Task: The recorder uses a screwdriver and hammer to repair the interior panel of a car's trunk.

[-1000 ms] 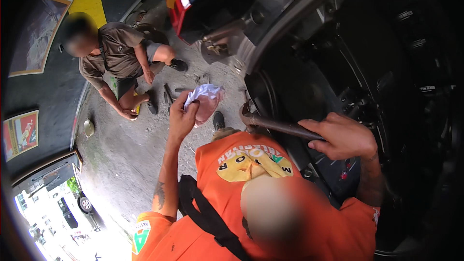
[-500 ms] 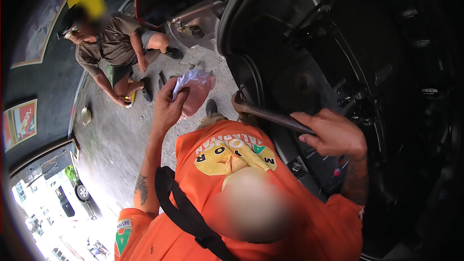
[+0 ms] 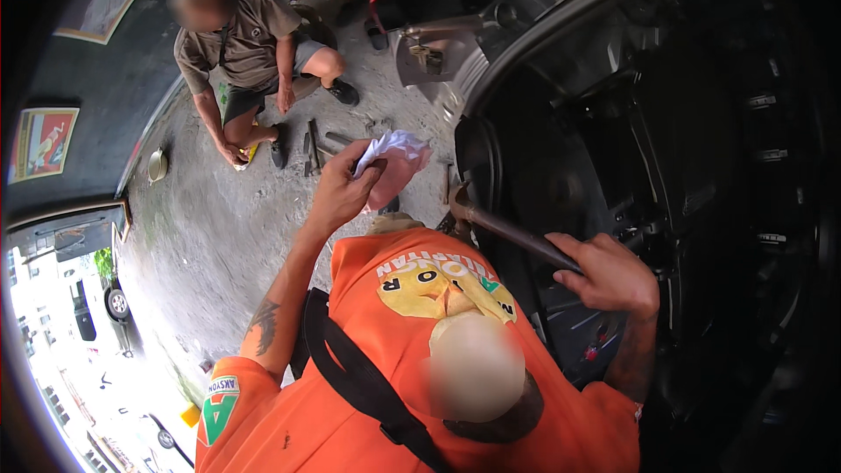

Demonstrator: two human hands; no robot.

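Note:
My left hand pinches a crumpled white and pink cloth between thumb and fingers, in front of my body. The cloth hangs loosely away from the fingertips. My right hand is wrapped round one end of a long brown bar. Its curved, hooked end points left, toward the cloth but apart from it. The bar crosses in front of the black vehicle part on my right.
Another person crouches at the far left, one hand near a small yellow thing. Several metal tools lie on the concrete floor beside them. A grey panel stands at the back, and a dark wall with framed pictures is at left.
The view has shifted, so the other person, the floor tools and both my hands appear farther right. Both hands keep their holds on the cloth and the bar.

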